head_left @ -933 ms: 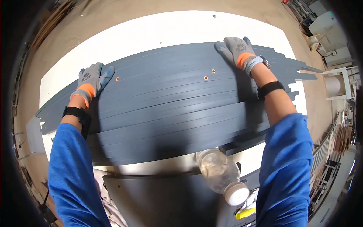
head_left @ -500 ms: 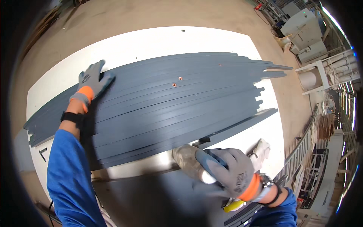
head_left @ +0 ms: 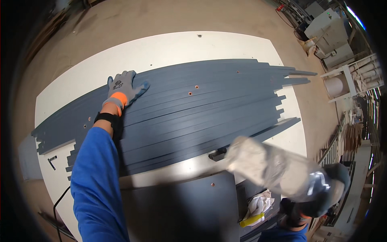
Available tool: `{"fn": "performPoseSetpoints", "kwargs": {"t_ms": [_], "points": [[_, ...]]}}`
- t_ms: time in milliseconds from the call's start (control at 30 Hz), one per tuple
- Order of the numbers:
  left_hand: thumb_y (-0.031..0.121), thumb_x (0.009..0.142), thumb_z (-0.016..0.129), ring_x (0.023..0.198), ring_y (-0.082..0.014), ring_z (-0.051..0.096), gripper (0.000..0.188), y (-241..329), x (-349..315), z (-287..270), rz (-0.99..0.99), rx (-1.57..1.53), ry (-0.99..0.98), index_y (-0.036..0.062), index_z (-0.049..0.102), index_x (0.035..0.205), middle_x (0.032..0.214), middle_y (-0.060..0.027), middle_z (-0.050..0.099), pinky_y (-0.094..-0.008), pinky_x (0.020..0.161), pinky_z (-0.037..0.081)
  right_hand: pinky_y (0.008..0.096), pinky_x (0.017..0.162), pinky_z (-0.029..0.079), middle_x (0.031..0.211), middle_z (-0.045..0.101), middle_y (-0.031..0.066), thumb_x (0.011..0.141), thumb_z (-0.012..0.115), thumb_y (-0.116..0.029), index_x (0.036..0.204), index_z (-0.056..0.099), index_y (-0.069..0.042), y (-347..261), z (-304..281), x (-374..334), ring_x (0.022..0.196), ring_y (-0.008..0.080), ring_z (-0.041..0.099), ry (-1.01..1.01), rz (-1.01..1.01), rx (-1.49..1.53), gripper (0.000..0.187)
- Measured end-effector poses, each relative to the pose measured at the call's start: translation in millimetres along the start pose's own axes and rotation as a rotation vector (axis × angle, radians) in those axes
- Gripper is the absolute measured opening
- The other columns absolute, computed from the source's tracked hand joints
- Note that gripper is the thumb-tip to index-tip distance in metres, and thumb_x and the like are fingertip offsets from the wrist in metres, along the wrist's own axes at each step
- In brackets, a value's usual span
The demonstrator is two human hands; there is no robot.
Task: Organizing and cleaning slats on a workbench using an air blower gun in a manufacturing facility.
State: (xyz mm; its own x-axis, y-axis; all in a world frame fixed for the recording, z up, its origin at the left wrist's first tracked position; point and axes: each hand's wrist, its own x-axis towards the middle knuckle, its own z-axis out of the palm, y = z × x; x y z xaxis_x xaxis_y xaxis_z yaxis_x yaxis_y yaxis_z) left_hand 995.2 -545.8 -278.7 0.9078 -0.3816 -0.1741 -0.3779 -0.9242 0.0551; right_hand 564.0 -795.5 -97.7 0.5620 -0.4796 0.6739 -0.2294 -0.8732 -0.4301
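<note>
Long dark grey strips (head_left: 173, 105) lie side by side on a white table (head_left: 169, 50), their ends uneven. My left hand (head_left: 125, 88), in a grey and orange glove, rests on their far side with fingers and thumb apart. At the lower right, my gloved right hand (head_left: 328, 193) is closed round one end of a bulky, pale, cylinder-shaped tool (head_left: 266, 165). It has a shiny clear part near my fingers. Motion blurs it, and its exact kind cannot be made out. The tool hangs over the near edge of the strips.
Nearer to me is a dark grey panel (head_left: 181, 209). Beside it lie a white cloth (head_left: 260, 203) and a yellow object (head_left: 252, 220). A small black L-shaped piece (head_left: 52, 162) sits at the table's left. Machines (head_left: 328, 30) and a white rack (head_left: 348, 80) stand at the right.
My left hand has slid to the right along the strips. My right hand has swung to the right with the tool, uncovering the cloth beside the yellow object.
</note>
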Motion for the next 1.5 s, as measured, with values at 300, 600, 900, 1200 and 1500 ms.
{"fn": "performPoseSetpoints", "kwargs": {"t_ms": [300, 600, 900, 1200, 1500], "points": [[0.065, 0.077, 0.051, 0.121, -0.0279, 0.045, 0.072, 11.2, 12.9, 15.3, 0.062, -0.008, 0.053, 0.0107, 0.049, 0.126, 0.126, -0.0101, 0.051, -0.0512, 0.108, 0.021, 0.0357, 0.086, 0.044, 0.11, 0.054, 0.0135, 0.073, 0.064, -0.013, 0.117, 0.051, 0.004, 32.6, -28.1, -4.1, 0.097, 0.0237, 0.053, 0.088, 0.097, -0.219, 0.049], [0.064, 0.075, 0.056, 0.124, -0.0293, 0.044, 0.08, 91.3, 55.5, 10.5, 0.283, -0.222, 0.074, 0.0097, 0.044, 0.132, 0.131, -0.0137, 0.05, -0.0489, 0.107, 0.025, 0.035, 0.069, 0.044, 0.085, 0.055, 0.0133, 0.056, 0.064, -0.014, 0.098, 0.057, 0.003, 50.7, -24.6, -36.0, 0.074, 0.0254, 0.053, -0.098, 0.165, -0.335, 0.046], [0.075, 0.07, 0.051, 0.121, -0.0276, 0.047, 0.09, 187.3, 54.0, 8.6, 0.203, -0.043, -0.074, 0.0095, 0.045, 0.131, 0.128, -0.0121, 0.051, -0.04, 0.101, 0.034, 0.0347, 0.075, 0.042, 0.095, 0.052, 0.0122, 0.064, 0.06, -0.017, 0.108, 0.053, 0.003, 65.1, -59.5, -70.6, 0.082, 0.0228, 0.05, -0.083, 0.25, -0.415, 0.049], [0.075, 0.07, 0.052, 0.122, -0.0294, 0.046, 0.089, 180.0, 63.2, -0.9, 0.262, -0.028, -0.164, 0.0084, 0.047, 0.129, 0.128, -0.0133, 0.05, -0.0432, 0.102, 0.032, 0.0343, 0.082, 0.043, 0.106, 0.053, 0.0131, 0.07, 0.062, -0.019, 0.116, 0.051, 0.004, 67.7, -50.2, -60.6, 0.092, 0.0224, 0.053, -0.102, 0.295, -0.358, 0.052], [0.071, 0.073, 0.054, 0.122, -0.0288, 0.047, 0.08, 180.5, 59.5, -17.2, 0.216, 0.05, -0.139, 0.0106, 0.049, 0.126, 0.125, -0.0121, 0.053, -0.0488, 0.106, 0.027, 0.0346, 0.068, 0.044, 0.084, 0.055, 0.0133, 0.054, 0.055, -0.006, 0.1, 0.056, 0.005, 60.7, -12.8, -40.1, 0.072, 0.0241, 0.05, -0.045, 0.278, -0.329, 0.048]]}}
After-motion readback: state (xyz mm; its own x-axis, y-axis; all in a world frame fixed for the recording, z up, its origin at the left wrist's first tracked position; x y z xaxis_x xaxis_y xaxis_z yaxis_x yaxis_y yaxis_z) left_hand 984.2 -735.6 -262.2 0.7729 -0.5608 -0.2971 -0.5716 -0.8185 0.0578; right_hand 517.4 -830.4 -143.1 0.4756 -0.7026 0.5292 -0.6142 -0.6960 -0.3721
